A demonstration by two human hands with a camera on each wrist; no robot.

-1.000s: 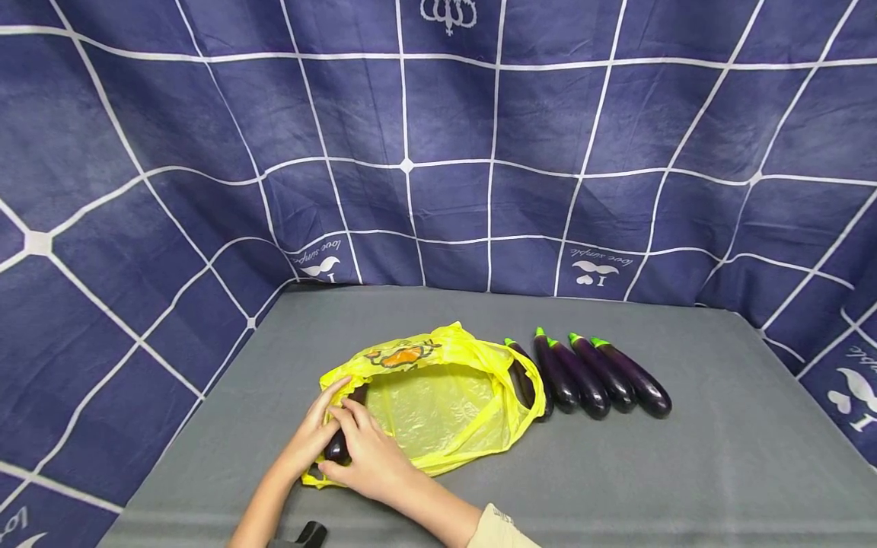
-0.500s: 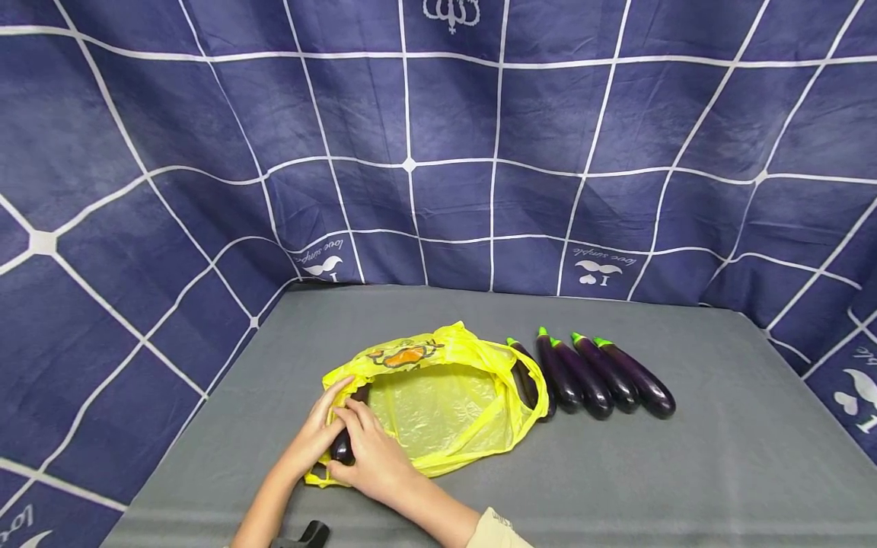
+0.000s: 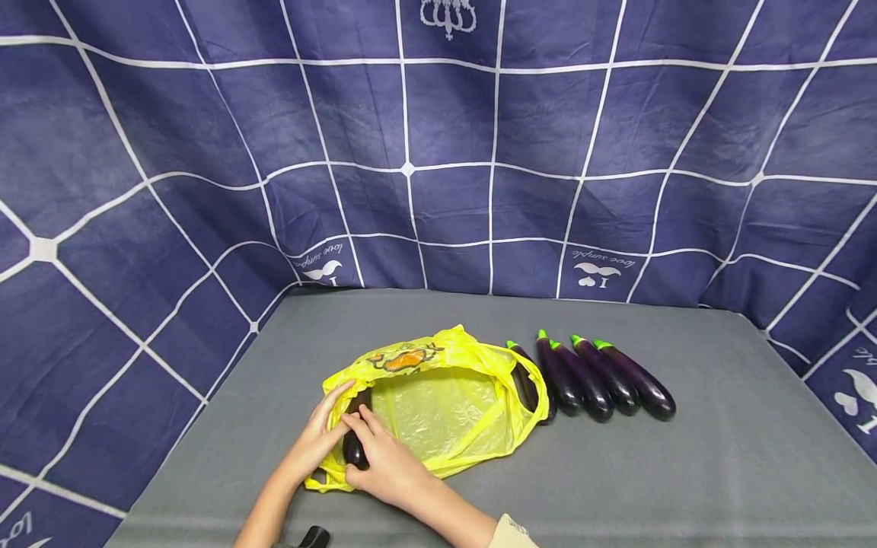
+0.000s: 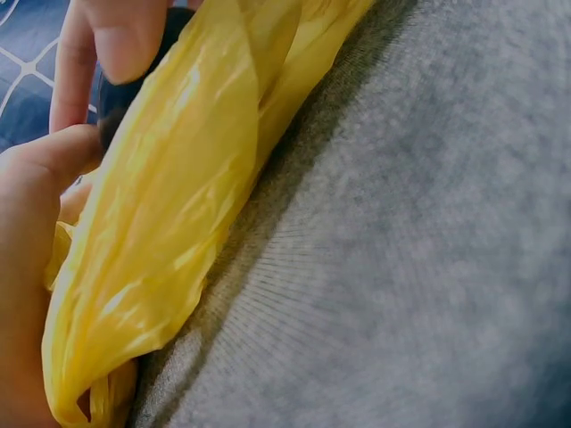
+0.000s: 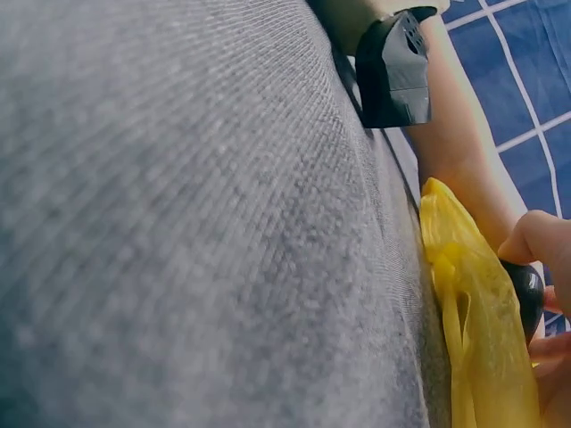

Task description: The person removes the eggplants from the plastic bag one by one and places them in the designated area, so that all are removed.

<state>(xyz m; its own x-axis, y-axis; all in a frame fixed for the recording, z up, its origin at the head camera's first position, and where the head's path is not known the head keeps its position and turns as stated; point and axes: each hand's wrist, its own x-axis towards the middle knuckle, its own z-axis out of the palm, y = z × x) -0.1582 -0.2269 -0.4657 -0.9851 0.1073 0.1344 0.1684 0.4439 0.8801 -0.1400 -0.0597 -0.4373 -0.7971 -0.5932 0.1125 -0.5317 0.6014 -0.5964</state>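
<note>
A yellow plastic bag [image 3: 411,361] with an orange print lies on its side, its mouth facing me. Just inside its left end is a dark purple eggplant [image 3: 355,450], whose upper part runs into shadow. My right hand [image 3: 393,464] pinches this eggplant near its rounded end, thumb below and fingers above. My left hand [image 3: 315,441] rests along the bag's left rim with fairly straight fingers, its thumb reaching towards the eggplant. In the right wrist view the eggplant [image 5: 528,290] shows as a dark glossy end beside the bag [image 5: 486,348]. Folds of the bag [image 4: 161,223] hide much of the left wrist view.
Several eggplants [image 3: 592,380] with green stem ends lie side by side right of the bag. One eggplant [image 3: 526,380] is partly covered by the bag's right handle. Grey cloth [image 3: 617,479] covers the table. A blue checked curtain [image 3: 452,198] hangs behind.
The eggplant's rounded end has shifted a little to the right inside the bag, the right hand moving with it. The left hand has stayed almost in place. The loose eggplants have not moved.
</note>
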